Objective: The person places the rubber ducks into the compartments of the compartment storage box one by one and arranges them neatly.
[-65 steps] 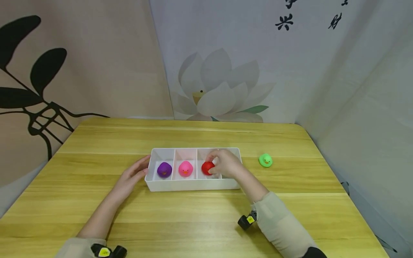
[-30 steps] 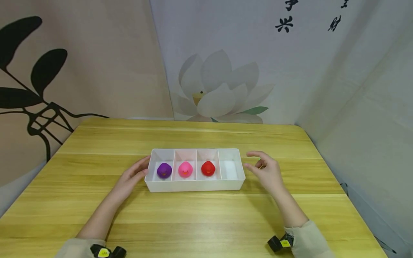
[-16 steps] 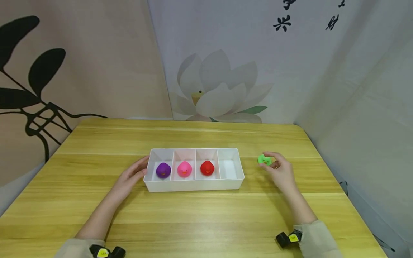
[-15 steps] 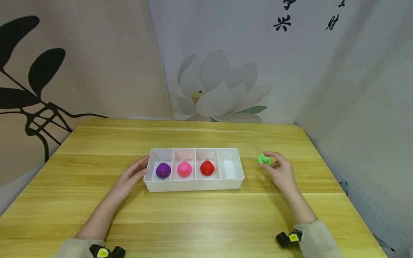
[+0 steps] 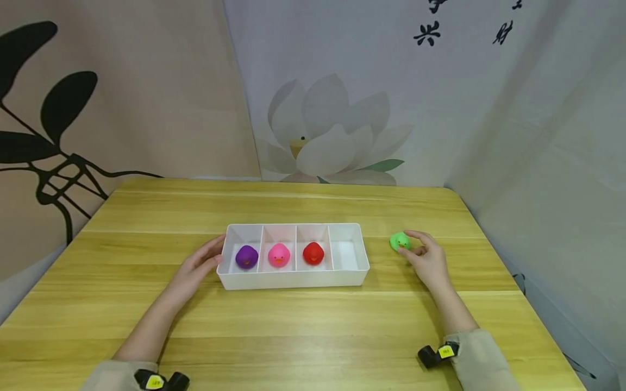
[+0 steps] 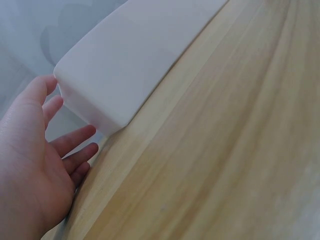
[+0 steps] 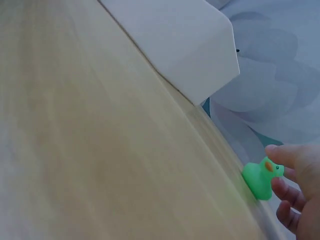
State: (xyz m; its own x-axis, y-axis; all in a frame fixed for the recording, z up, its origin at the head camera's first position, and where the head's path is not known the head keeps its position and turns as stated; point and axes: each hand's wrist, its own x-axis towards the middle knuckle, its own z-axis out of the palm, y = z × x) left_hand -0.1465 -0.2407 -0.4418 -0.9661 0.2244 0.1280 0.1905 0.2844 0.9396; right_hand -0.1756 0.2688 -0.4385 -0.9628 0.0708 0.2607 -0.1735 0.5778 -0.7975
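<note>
Green duck on table, pinched between right fingers.

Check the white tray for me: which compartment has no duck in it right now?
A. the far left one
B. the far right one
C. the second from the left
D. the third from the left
B: the white tray holds the purple duck, pink duck and red duck in its three left compartments, its rightmost one is bare, and the green duck sits on the table at the right hand.
</note>
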